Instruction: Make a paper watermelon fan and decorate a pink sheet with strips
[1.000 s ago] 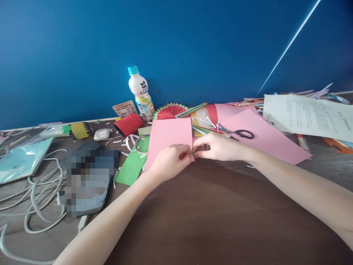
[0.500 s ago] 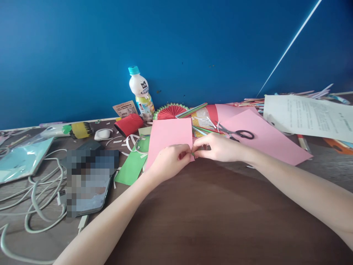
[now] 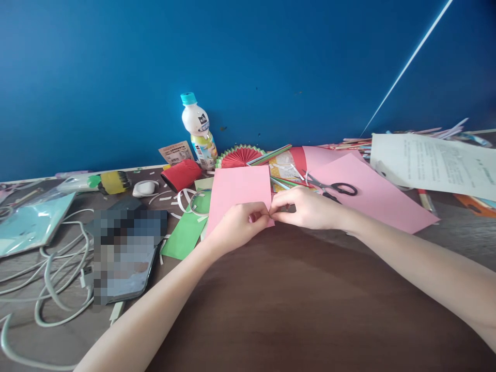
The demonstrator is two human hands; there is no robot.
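Note:
A sheet of pink paper (image 3: 240, 186) lies in front of me, and both hands meet over its lower right corner. My left hand (image 3: 238, 225) is closed, thumb and forefinger pinched together at the fingertips. Against it, my right hand (image 3: 306, 209) is closed in a pinch too, its fingertips touching those of the left. Whatever is between the fingertips is too small and covered to make out. Just behind my right hand lie the dark-handled scissors (image 3: 343, 189), partly hidden by it. A green paper piece (image 3: 185, 235) lies left of the pink sheet.
A bottle (image 3: 199, 132) stands by the blue wall beside a red paper fan (image 3: 240, 156). To the left are a phone (image 3: 129, 258), white cables (image 3: 48, 268) and an earbud case (image 3: 145, 188). On the right lie a larger pink sheet (image 3: 382, 201) and a printed page (image 3: 434, 163).
Both hands stay almost in place, with small finger movements. A tiny greenish bit seen at the fingertips before is now covered. The pink sheet has shifted very slightly.

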